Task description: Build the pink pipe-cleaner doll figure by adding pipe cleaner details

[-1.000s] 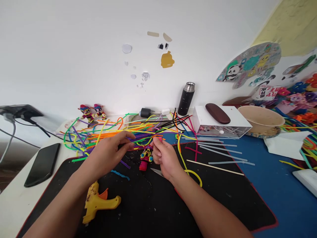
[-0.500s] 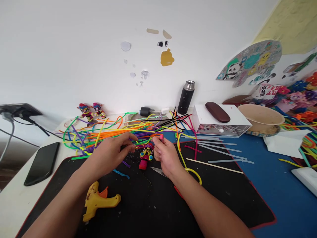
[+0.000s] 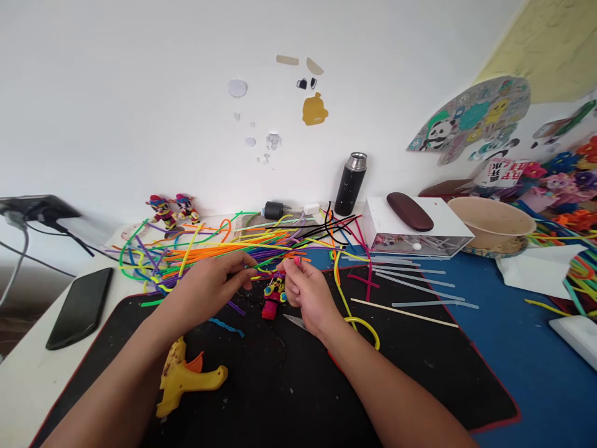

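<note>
My right hand (image 3: 308, 294) is closed, with a small pink piece (image 3: 297, 262) showing at the fingertips; its kind is too small to tell. To its left, my left hand (image 3: 217, 280) has thumb and fingers pinched together, and what they hold, if anything, cannot be made out. A small doll (image 3: 272, 298) of red, yellow, blue and purple pipe cleaner lies on the black mat (image 3: 261, 398) between the hands, partly covered by the right one. Scissors (image 3: 295, 321) lie beneath my right wrist, mostly hidden. A yellow glue gun (image 3: 189, 381) rests near my left forearm.
Loose pipe cleaners (image 3: 233, 242) pile up behind the hands. Glue sticks (image 3: 420, 286) and a wooden stick (image 3: 403, 312) lie at right. Behind stand a black flask (image 3: 351, 183), a white box (image 3: 373, 218) and a bowl (image 3: 492, 214). A phone (image 3: 79, 308) and two dolls (image 3: 163, 211) are at left.
My right hand has shifted slightly left, and less of the pink piece shows above its fingers. The left hand's fingertips have drawn closer together. The doll has barely moved.
</note>
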A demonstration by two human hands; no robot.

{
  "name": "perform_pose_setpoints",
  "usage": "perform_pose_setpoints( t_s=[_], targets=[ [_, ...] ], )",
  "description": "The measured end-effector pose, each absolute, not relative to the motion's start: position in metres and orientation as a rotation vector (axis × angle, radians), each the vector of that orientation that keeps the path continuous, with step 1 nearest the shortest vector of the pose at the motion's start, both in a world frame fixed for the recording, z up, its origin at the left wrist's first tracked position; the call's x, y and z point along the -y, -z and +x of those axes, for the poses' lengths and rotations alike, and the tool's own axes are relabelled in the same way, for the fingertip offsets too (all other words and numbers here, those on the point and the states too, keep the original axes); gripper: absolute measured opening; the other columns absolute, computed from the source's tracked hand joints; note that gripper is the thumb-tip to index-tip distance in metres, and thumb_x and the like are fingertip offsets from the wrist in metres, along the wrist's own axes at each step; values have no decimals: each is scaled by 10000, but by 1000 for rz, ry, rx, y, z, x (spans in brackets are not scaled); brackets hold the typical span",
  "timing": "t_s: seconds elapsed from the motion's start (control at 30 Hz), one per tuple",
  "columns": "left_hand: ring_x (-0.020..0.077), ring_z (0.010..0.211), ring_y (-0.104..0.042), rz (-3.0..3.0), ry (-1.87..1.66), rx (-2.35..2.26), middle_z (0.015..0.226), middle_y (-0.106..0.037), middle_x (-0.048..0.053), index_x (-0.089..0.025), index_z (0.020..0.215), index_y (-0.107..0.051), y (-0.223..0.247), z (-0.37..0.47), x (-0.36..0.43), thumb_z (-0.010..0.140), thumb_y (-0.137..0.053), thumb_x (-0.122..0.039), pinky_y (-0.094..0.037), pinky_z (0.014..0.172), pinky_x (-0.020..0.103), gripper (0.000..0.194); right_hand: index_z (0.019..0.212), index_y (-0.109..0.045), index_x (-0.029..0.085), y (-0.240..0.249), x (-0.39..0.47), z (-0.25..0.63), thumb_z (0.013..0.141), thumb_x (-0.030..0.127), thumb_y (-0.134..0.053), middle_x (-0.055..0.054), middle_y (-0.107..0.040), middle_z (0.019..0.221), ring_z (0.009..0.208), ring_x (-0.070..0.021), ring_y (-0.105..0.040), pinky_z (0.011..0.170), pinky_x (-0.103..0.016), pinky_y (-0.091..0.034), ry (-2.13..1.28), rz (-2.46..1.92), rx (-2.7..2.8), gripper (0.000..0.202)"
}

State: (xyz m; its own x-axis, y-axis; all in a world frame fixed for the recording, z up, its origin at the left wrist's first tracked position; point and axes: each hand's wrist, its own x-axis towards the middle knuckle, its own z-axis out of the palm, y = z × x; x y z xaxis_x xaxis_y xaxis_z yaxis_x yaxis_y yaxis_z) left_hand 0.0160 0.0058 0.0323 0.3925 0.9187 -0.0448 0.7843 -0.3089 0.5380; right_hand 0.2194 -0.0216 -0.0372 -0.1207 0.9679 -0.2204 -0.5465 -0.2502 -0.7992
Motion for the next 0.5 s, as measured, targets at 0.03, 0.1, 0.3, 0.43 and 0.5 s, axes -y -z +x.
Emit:
perform_pose_setpoints(
  t_s=[0.03, 0.1, 0.3, 0.43, 0.5],
  targets=[
    [237, 788, -734, 2164, -380, -1461, 878, -816, 1, -265, 1061, -710, -32, 16, -6, 999, -493, -508, -488, 714, 299, 331, 876, -675, 172, 37, 23, 219, 743, 691, -865, 122, -353, 528, 434, -45, -221, 435, -225, -117, -1665, -885, 691, 568],
    [246, 805, -739, 2157, -388, -1456, 889, -820, 13, -260, 1059, -706, -31, 16, -7, 998, -493, -513, -494, 723, 305, 337, 853, -669, 170, 35, 25, 218, 767, 730, -829, 116, -359, 528, 433, -47, -220, 437, -228, -118, -1700, -854, 743, 588],
    [241, 783, -732, 2141, -375, -1413, 890, -813, 19, -258, 1093, -704, -30, 18, -5, 1014, -493, -521, -487, 722, 310, 346, 739, -608, 185, 33, 28, 217, 788, 809, -749, 109, -337, 513, 436, -54, -199, 445, -235, -115, -1757, -806, 811, 642],
    [227, 763, -720, 2141, -380, -1383, 873, -805, 9, -262, 1063, -701, -30, 19, -4, 1015, -506, -513, -488, 698, 297, 321, 673, -545, 205, 33, 30, 215, 739, 831, -767, 121, -285, 490, 437, -57, -176, 448, -240, -109, -1777, -844, 835, 667],
    [220, 772, -721, 2135, -385, -1363, 880, -805, 2, -263, 1067, -700, -31, 20, -4, 1020, -512, -503, -495, 707, 290, 308, 651, -523, 211, 34, 31, 212, 726, 815, -789, 121, -288, 491, 436, -55, -179, 445, -242, -108, -1777, -861, 843, 665]
  ],
)
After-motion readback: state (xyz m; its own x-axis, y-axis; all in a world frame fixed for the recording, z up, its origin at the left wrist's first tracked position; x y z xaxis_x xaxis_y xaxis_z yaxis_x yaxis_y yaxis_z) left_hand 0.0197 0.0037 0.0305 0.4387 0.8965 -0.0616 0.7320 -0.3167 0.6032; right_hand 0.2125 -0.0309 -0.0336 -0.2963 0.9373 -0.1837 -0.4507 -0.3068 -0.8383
